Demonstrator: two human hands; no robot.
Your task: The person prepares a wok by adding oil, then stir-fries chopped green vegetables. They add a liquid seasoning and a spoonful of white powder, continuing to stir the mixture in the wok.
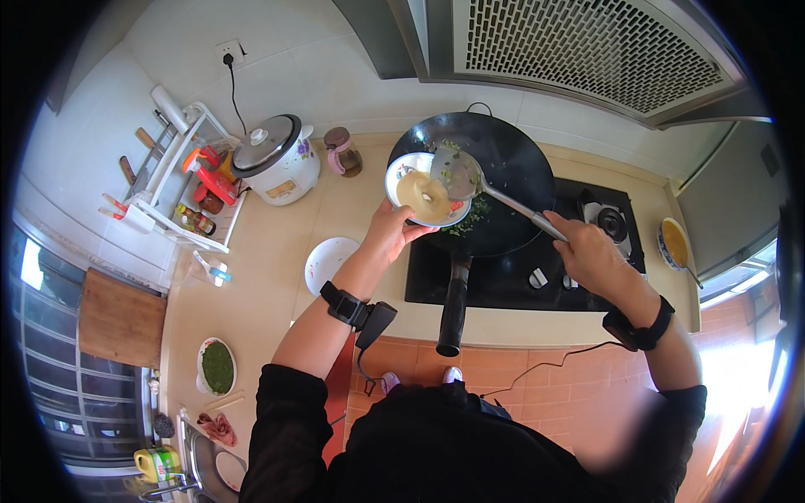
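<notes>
My left hand [396,230] grips the rim of a white patterned bowl [402,168] above the left side of a black wok [516,151]. Pale yellowish liquid [415,188] lies in the bowl. In my right hand [591,254] is the handle of a metal wok spatula [462,179]. Its blade overlaps the bowl's right side in this view, and bits of green cling to it; whether it touches the bowl I cannot tell. Chopped greens [468,217] lie in the wok below, partly hidden by the bowl. The wok's handle [454,308] points towards me.
The wok stands on a black gas hob [503,292] under a range hood [591,50]. A white plate [327,261], rice cooker [283,163] and lidded jug [343,154] are at left. On the right is a bowl of yellow liquid [674,242]. A bowl of greens [217,368] sits near the sink [207,465].
</notes>
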